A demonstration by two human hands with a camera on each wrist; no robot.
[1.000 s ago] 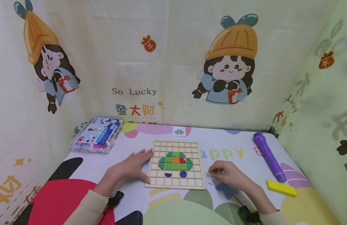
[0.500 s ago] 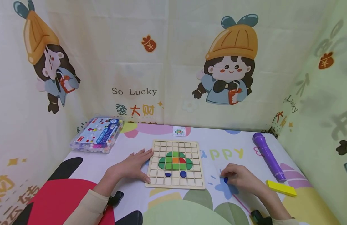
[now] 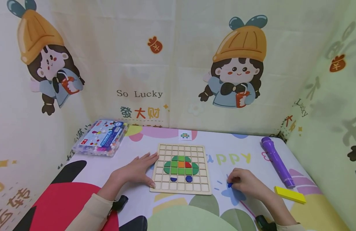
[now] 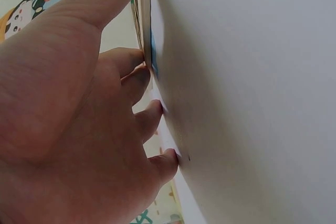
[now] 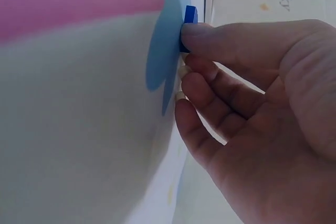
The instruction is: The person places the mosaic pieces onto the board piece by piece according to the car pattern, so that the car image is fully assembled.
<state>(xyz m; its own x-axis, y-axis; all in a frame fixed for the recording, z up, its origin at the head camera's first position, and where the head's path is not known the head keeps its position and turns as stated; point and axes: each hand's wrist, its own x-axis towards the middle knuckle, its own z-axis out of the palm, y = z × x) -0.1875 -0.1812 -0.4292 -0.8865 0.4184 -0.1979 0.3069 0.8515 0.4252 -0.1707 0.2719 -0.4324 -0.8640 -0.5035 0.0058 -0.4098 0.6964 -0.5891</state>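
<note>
My right hand [image 3: 248, 184] is right of the board, over the blue flower print. It pinches a small blue tile [image 5: 190, 14] between thumb and fingertips; the grip covers much of the tile. My left hand [image 3: 137, 170] lies with fingers spread along the left edge of the wooden grid board [image 3: 163, 150], thumb at its near left corner. In the left wrist view, fingertips touch the white tabletop beside the board's edge. Green tiles [image 3: 181, 158] in the grid surround an orange tile [image 3: 181, 164] and a red piece [image 3: 188, 165]. Below them sit a blue half-circle [image 3: 173, 179] and a blue round [image 3: 189, 179].
A small printed card [image 3: 185, 135] with a matching coloured figure lies behind the board. At the back left is a clear plastic case [image 3: 101, 138] of beads. A purple tube [image 3: 277, 162] and a yellow bar [image 3: 290, 194] lie at the right.
My right hand has moved right, away from the board, and a blue tile now shows in its fingers. My left hand stays at the board's edge. The head view has shifted slightly.
</note>
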